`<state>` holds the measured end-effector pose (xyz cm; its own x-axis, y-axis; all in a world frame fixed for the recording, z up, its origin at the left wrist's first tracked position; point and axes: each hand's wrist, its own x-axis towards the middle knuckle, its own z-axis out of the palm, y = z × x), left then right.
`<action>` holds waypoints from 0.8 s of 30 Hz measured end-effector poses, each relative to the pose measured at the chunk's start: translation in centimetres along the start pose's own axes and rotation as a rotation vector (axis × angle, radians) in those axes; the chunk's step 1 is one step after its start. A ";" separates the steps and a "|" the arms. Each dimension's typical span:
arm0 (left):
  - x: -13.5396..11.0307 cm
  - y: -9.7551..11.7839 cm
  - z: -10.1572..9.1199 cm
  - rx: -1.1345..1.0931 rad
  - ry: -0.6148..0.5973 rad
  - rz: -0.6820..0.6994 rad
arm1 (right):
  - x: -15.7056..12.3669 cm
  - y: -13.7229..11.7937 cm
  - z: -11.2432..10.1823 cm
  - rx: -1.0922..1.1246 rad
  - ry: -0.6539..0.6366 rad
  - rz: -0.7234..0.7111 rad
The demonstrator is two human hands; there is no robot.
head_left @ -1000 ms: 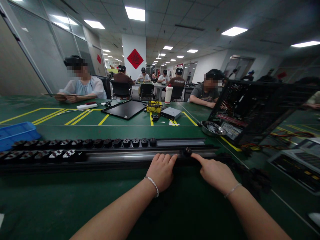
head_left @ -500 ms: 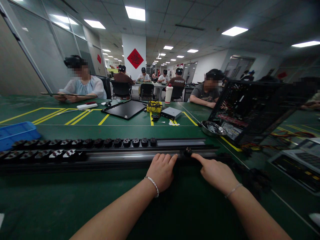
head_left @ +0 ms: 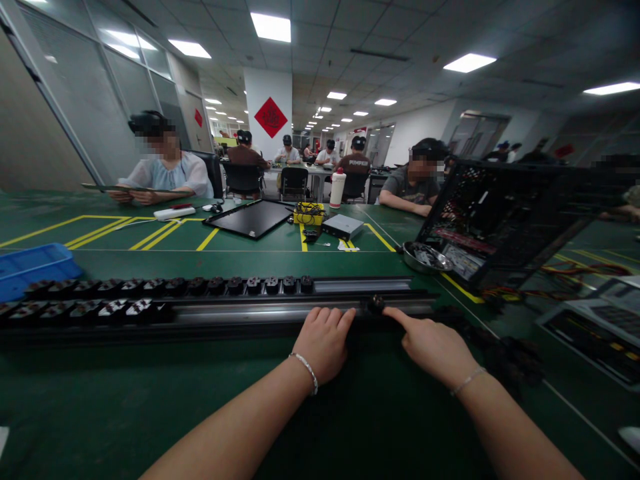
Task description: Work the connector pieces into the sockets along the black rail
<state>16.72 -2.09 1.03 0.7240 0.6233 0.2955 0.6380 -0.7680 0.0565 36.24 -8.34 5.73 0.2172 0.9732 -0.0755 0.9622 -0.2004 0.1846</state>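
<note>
Left hand (head_left: 323, 343) rests on the near rail (head_left: 240, 311), fingers together; right hand (head_left: 437, 348), index finger extended, touches a black block (head_left: 376, 304) toward that rail's right end. Whether either grips cannot be told. No visible change over the last second; the block appears to be steadied there. Green table (head_left: 150, 400) under the rail; blue tray (head_left: 37, 267) and seated co-worker (head_left: 173, 175) beyond its left part.

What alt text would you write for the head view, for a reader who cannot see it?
A person's left hand rests on a long rail on a green table, while the right hand points at a small black part. More black parts line the left of this rail and a second rail behind; an open computer case stands at right.
</note>
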 end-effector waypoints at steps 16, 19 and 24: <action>0.0 0.0 0.1 -0.012 0.015 -0.001 | 0.1 0.2 0.0 0.004 -0.014 -0.005; 0.0 0.0 0.1 -0.021 0.025 -0.001 | 0.2 0.3 0.1 0.019 0.031 -0.035; 0.0 0.0 0.0 -0.015 0.014 0.004 | 0.1 0.5 0.5 0.020 0.149 -0.081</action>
<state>16.75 -2.12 0.99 0.7230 0.6180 0.3090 0.6309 -0.7728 0.0694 36.85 -8.40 5.30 0.1130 0.9919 0.0574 0.9791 -0.1210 0.1637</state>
